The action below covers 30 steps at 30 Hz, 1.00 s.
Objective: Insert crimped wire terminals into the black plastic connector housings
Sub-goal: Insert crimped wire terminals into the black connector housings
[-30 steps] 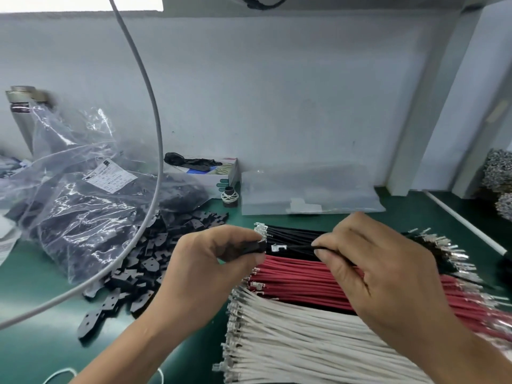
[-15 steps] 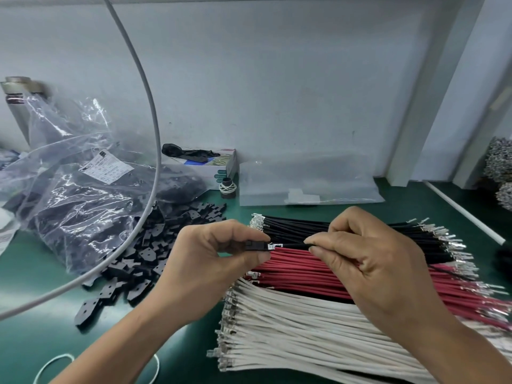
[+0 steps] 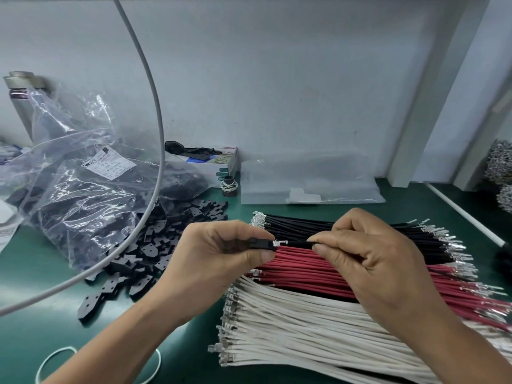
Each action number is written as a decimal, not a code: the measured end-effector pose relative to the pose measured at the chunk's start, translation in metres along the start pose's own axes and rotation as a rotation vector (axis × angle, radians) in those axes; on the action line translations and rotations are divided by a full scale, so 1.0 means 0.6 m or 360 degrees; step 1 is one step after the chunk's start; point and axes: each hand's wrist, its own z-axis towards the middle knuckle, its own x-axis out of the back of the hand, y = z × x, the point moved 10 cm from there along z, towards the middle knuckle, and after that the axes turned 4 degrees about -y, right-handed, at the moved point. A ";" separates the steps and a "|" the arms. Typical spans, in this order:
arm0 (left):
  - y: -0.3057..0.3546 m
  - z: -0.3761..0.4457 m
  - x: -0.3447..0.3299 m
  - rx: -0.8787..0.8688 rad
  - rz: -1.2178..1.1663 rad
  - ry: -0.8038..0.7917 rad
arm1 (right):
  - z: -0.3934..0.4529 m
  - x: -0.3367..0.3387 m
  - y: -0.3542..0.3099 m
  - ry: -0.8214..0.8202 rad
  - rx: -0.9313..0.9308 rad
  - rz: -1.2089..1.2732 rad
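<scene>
Two hands point(image 3: 221, 253), three wire bundles point(image 3: 304, 322)

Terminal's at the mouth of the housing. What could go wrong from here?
1. The silver crimped terminal looks only partly inside the small black plastic housing pinched by the left hand; it may not seat fully, or go in skewed.
2. The right hand pinches the thin black wire behind the terminal, so pushing might buckle the wire.
3. Both hands work directly over the red wire bundle; a slip could scatter it.
</scene>
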 end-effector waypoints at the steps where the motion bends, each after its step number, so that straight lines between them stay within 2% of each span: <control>1: 0.000 0.000 0.000 -0.0003 0.0008 -0.0005 | 0.001 0.002 -0.001 0.0000 0.0004 -0.0001; 7: -0.004 0.000 -0.005 -0.0021 0.0047 -0.0078 | 0.000 -0.007 -0.017 -0.0058 0.0068 -0.0033; 13: 0.018 0.000 0.009 -0.0182 0.0586 0.0073 | -0.001 -0.023 -0.031 -0.0066 0.0089 -0.0181; 18: 0.021 -0.001 0.007 -0.0176 0.0629 0.0045 | -0.005 -0.042 -0.018 -0.0203 -0.0014 -0.0034; 23: 0.025 -0.005 -0.005 -0.0209 0.0887 0.0016 | 0.001 -0.032 -0.051 -0.0084 0.0157 -0.0338; 27: 0.030 -0.005 0.000 -0.0227 0.0831 0.0051 | -0.002 -0.038 -0.029 -0.0123 0.0037 -0.0044; 30: 0.025 -0.005 -0.004 -0.0191 0.0770 0.0030 | -0.003 -0.040 -0.027 -0.0116 0.0042 0.0023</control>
